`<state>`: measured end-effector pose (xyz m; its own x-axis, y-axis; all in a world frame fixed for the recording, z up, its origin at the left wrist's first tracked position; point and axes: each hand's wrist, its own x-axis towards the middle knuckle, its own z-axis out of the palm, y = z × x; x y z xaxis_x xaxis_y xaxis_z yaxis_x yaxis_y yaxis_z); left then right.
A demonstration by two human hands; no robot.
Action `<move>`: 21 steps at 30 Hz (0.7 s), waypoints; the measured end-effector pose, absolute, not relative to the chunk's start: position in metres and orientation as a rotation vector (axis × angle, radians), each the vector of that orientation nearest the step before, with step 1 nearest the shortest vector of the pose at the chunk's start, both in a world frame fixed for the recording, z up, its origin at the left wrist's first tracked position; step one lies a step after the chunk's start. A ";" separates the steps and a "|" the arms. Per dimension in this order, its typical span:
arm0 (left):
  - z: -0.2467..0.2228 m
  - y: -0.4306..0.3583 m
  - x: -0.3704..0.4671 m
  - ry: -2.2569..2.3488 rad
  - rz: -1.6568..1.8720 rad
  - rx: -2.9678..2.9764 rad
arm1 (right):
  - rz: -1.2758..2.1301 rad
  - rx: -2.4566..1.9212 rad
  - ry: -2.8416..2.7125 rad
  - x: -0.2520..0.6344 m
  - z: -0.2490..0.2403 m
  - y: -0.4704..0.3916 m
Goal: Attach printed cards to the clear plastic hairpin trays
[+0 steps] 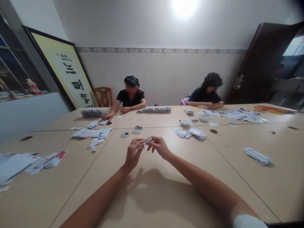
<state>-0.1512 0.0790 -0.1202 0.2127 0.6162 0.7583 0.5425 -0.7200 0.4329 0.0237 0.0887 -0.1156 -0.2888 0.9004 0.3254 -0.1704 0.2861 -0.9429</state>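
My right hand (159, 147) pinches a small whitish flat piece (148, 139) between thumb and fingers, a little above the table. From the other side my left hand (133, 154) has its bent fingers at the left end of that same piece. Its exact kind is too small to make out. Just below the fingers a small item with dark print (142, 146) partly shows, and I cannot tell if it lies on the table or is held. Beyond my hands sits a small clear box with dark contents (137, 129), beside a round grey cable-hole cover (124, 135).
White paper slips (92, 133) lie in heaps to the left, with larger sheets (16, 166) nearer. Folded bundles (197, 133) and another stack (257, 156) are on the right. Two people sit across the table (180, 196), behind rows of small packs (154, 110).
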 end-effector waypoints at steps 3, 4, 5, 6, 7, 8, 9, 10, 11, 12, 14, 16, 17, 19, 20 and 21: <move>-0.117 0.080 -0.152 1.144 1.488 2.226 | 1.201 -0.718 -1.549 0.025 -0.114 0.090; -0.117 0.081 -0.153 1.155 1.477 2.175 | 1.186 -0.725 -1.575 0.025 -0.114 0.090; -0.116 0.082 -0.154 1.169 1.473 2.124 | 1.173 -0.735 -1.599 0.024 -0.114 0.090; -0.116 0.083 -0.155 1.183 1.471 2.075 | 1.163 -0.747 -1.619 0.023 -0.115 0.090; -0.115 0.084 -0.156 1.194 1.470 2.029 | 1.156 -0.761 -1.635 0.022 -0.116 0.090; -0.115 0.085 -0.158 1.203 1.469 1.985 | 1.152 -0.778 -1.647 0.021 -0.117 0.091; -0.115 0.087 -0.159 1.211 1.470 1.944 | 1.152 -0.797 -1.659 0.021 -0.118 0.092; -0.115 0.088 -0.160 1.217 1.472 1.902 | 1.156 -0.819 -1.667 0.020 -0.119 0.093; -0.115 0.090 -0.161 1.221 1.475 1.858 | 1.162 -0.843 -1.671 0.021 -0.121 0.096; -0.116 0.093 -0.163 1.224 1.478 1.811 | 1.171 -0.870 -1.671 0.022 -0.122 0.099; -0.119 0.099 -0.165 1.228 1.495 1.700 | 1.192 -0.925 -1.657 0.029 -0.126 0.107; -0.123 0.106 -0.168 1.236 1.526 1.574 | 1.214 -0.978 -1.628 0.039 -0.130 0.117; -0.125 0.110 -0.170 1.242 1.545 1.510 | 1.226 -1.002 -1.611 0.045 -0.133 0.122; -0.128 0.116 -0.174 1.254 1.579 1.389 | 1.252 -1.041 -1.580 0.058 -0.138 0.130; -0.129 0.119 -0.177 1.257 1.590 1.336 | 1.263 -1.057 -1.567 0.063 -0.141 0.133; -0.130 0.122 -0.179 1.256 1.598 1.291 | 1.272 -1.070 -1.556 0.067 -0.143 0.135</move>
